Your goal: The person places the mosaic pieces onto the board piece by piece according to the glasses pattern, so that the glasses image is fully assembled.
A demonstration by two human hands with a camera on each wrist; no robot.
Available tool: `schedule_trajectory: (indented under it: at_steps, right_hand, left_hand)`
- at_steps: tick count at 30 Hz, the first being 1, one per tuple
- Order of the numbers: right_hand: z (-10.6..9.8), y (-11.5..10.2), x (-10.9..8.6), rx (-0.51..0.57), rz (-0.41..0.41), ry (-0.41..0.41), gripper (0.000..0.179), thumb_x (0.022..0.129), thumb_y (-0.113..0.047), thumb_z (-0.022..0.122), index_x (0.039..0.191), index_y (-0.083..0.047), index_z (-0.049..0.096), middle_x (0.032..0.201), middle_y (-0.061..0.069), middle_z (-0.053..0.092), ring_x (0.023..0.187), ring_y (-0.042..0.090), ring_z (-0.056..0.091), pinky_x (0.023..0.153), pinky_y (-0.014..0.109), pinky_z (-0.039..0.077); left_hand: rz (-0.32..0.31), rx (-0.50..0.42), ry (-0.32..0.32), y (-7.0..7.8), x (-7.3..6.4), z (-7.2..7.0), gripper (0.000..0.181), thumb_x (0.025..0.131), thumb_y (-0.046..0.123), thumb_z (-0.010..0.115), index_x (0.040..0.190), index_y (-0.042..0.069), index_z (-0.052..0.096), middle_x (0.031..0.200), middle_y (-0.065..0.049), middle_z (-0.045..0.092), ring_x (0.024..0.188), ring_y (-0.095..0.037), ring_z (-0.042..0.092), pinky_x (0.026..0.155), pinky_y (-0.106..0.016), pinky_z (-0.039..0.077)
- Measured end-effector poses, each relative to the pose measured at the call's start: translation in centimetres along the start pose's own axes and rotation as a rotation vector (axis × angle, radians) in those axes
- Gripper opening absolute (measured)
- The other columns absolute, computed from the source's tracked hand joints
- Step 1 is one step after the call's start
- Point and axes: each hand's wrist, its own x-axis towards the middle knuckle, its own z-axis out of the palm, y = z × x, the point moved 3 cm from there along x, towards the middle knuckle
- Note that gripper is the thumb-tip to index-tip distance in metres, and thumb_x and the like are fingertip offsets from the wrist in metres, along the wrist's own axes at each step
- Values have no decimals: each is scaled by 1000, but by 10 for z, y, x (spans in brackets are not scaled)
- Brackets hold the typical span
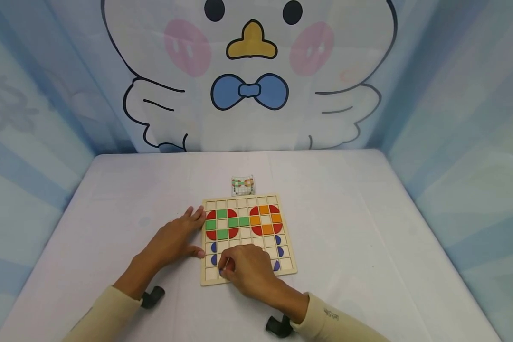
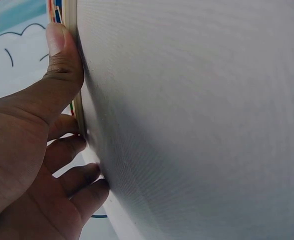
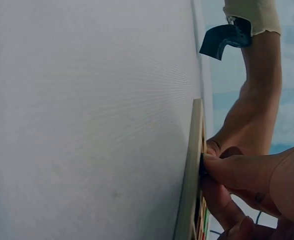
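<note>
On the table lies a wooden grid board with red quarter-round, green square and orange square tiles forming two round shapes toward its far side. Blue half-round tiles run down both sides nearer the person. The left hand rests by the board's left edge, its thumb and fingers spread along the rim. Over the near left part of the board, the right hand pinches a small dark blue tile between thumb and finger, close against the board's surface. That hand covers several middle cells.
A small picture card with a matching coloured pattern lies just beyond the board's far edge. White cloth covers the table. Behind it hangs a curtain with a cartoon figure. Black cameras sit at both wrists.
</note>
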Motion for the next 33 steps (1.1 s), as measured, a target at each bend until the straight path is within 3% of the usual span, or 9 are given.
schedule_trajectory:
  at_steps: [13, 24, 27, 29, 33]
  right_hand:
    - [4, -1, 6, -38, -18, 30, 13, 86, -17, 90, 84, -27, 82, 67, -20, 62, 70, -1, 52, 64, 23, 39]
    - [0, 0, 2, -39, -39, 57, 7, 88, -21, 88, 92, -24, 83, 72, -18, 66, 73, 0, 53, 67, 22, 42]
    - [-12, 6, 0, -58, -50, 100, 16, 91, -30, 87, 104, -23, 83, 82, -13, 72, 79, 3, 53, 67, 21, 44]
    - [-22, 14, -1, -93, -56, 134, 28, 93, -37, 84, 116, -22, 81, 98, -8, 78, 85, 8, 54, 70, 23, 47]
    - [-46, 40, -1, -202, -75, 188, 56, 97, -44, 77, 146, -20, 65, 138, 4, 72, 112, 22, 58, 90, 38, 54]
  left_hand:
    - [-10, -12, -10, -3, 0, 0, 109, 76, 43, 92, 164, 9, 36, 172, -14, 32, 160, -45, 30, 118, -66, 43]
    - [-5, -61, -14, -4, -5, 2, 110, 78, 42, 92, 165, 8, 34, 174, -15, 28, 162, -46, 25, 119, -68, 40]
    - [7, -100, -16, -4, -9, 1, 106, 83, 41, 89, 166, 7, 32, 174, -17, 27, 163, -46, 21, 121, -70, 36]
    - [7, -117, 0, -5, -12, -1, 103, 87, 40, 87, 167, 7, 31, 174, -18, 26, 163, -47, 20, 122, -70, 34]
    - [-34, -99, 71, -10, -19, -8, 94, 95, 41, 79, 168, 9, 29, 175, -20, 22, 164, -49, 13, 125, -70, 26]
